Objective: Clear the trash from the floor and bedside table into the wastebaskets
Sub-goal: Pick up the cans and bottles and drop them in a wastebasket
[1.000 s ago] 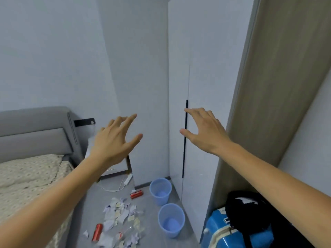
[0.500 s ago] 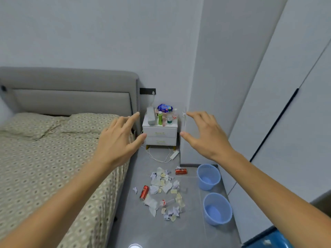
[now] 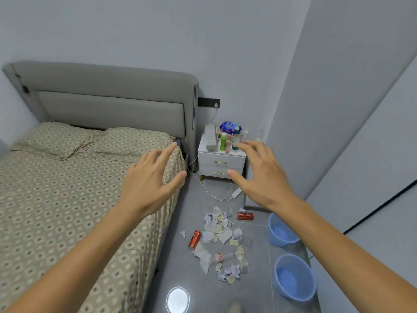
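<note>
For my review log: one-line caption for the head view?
Both open hands, left and right, raised over paper scraps, red cans and two blue wastebaskets beside the bedside table.

i see my left hand [image 3: 146,184] and right hand [image 3: 262,175] held out empty, fingers spread, above the floor litter [image 3: 220,240]; two red cans [image 3: 194,239] lie there, two blue wastebaskets [image 3: 293,276] sit beside it.

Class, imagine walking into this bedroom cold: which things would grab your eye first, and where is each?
Two open, empty hands, left hand and right hand, reach forward mid-frame. Below them, crumpled paper scraps and two red cans litter the grey floor beside the bed, with two blue wastebaskets standing to their right.
</note>
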